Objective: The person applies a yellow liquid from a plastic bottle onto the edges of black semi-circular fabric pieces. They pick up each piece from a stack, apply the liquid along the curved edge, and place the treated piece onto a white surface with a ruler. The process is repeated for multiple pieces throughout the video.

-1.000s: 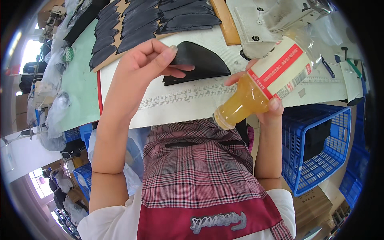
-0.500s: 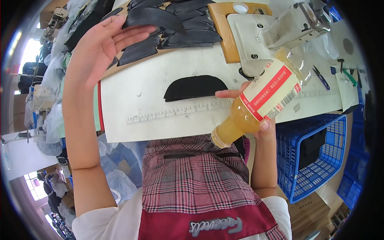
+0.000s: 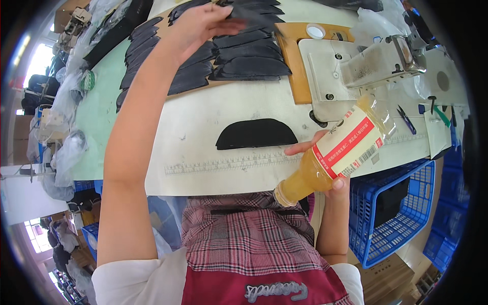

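My left hand (image 3: 201, 28) reaches over rows of overlapping black curved pieces (image 3: 249, 68) at the back of the table. Between its thumb and fingers is one black curved piece (image 3: 254, 21), smeared by motion. My right hand (image 3: 333, 185) is wrapped round a clear plastic bottle (image 3: 320, 162) of yellow liquid with a red and white label. The bottle is tilted, its neck toward me and to the left; whether it is capped I cannot tell. Left of my right forefinger, a black half-round piece (image 3: 256, 134) lies flat on the white table (image 3: 193, 132).
A ruler scale (image 3: 229, 163) runs along the table's front. Back right stands a sewing machine (image 3: 376, 63), with a white round lid (image 3: 315, 31) near it. Thread snips (image 3: 406, 119) lie farther right. A blue plastic crate (image 3: 391, 213) sits below the right edge.
My left hand has moved right and farther away with the black curved piece. The view has shifted, so the table appears lower. My right hand still holds the bottle.
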A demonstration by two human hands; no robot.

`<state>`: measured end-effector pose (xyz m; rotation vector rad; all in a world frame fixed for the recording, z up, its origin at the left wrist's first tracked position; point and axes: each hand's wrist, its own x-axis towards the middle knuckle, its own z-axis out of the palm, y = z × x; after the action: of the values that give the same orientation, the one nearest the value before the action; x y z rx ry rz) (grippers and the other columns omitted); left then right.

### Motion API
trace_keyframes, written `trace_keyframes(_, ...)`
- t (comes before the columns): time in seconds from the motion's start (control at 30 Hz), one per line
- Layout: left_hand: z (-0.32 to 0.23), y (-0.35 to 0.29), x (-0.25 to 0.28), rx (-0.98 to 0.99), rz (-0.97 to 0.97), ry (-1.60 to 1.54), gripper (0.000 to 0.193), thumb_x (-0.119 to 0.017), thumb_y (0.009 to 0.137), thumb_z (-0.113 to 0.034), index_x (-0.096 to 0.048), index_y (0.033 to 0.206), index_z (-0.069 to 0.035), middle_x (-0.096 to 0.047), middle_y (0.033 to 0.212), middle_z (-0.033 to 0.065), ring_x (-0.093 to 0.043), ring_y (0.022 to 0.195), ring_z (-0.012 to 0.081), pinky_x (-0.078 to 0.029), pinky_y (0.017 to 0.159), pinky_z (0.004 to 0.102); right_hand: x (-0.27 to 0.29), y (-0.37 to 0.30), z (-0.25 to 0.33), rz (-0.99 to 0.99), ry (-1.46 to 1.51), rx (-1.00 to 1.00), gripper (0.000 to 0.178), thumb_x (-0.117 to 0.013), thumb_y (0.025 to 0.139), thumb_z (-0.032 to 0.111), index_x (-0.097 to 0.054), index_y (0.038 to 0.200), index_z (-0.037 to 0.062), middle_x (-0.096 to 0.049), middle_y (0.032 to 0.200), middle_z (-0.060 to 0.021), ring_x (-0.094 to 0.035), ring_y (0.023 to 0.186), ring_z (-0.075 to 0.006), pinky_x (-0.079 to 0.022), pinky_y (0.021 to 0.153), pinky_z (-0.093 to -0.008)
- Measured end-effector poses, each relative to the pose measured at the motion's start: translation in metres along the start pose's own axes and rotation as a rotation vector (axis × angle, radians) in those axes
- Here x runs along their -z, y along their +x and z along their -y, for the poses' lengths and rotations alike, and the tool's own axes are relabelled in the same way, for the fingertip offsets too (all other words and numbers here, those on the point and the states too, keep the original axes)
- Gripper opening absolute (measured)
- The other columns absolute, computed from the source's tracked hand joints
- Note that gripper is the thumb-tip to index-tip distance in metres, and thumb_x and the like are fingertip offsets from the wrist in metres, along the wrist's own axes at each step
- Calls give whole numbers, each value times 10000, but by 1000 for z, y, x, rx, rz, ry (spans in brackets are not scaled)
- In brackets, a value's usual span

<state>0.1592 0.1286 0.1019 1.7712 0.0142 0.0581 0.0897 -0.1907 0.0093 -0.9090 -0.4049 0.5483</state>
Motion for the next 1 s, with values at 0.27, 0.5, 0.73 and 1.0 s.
trace_keyframes(0.27,68,-14,18,77,-346,690,261,-662,765,-297,-644,814,-41,-610,798,59,-523,785,150,-408,740,282,-2,2,5,-13,-81,-9,817,-732,536,565,-453,1059,3,-449,938,-49,-614,848,-376,-501,585,-309)
trace_keyframes(0.5,86,-15,16,-276,-513,928,215,-686,732,-247,-649,800,-47,-607,779,63,-522,720,172,-416,678,282,-8,1,9,-68,-98,-20,825,-736,523,575,-454,1049,6,-451,921,-49,-621,811,-357,-499,580,-312)
trace_keyframes(0.73,88,-13,19,-411,-522,952,200,-641,776,-231,-672,842,-45,-614,797,82,-544,725,189,-423,696,289,-5,3,10,-9,-51,-1,781,-745,548,518,-442,1062,13,-474,903,-62,-617,815,-344,-510,631,-359)
trace_keyframes(1.0,49,-62,5,-230,-584,797,235,-605,817,-254,-632,854,-23,-607,737,19,-507,691,103,-399,672,237,-4,2,4,-51,-107,25,873,-705,563,556,-383,1180,29,-449,1023,-80,-601,801,-345,-505,601,-346)
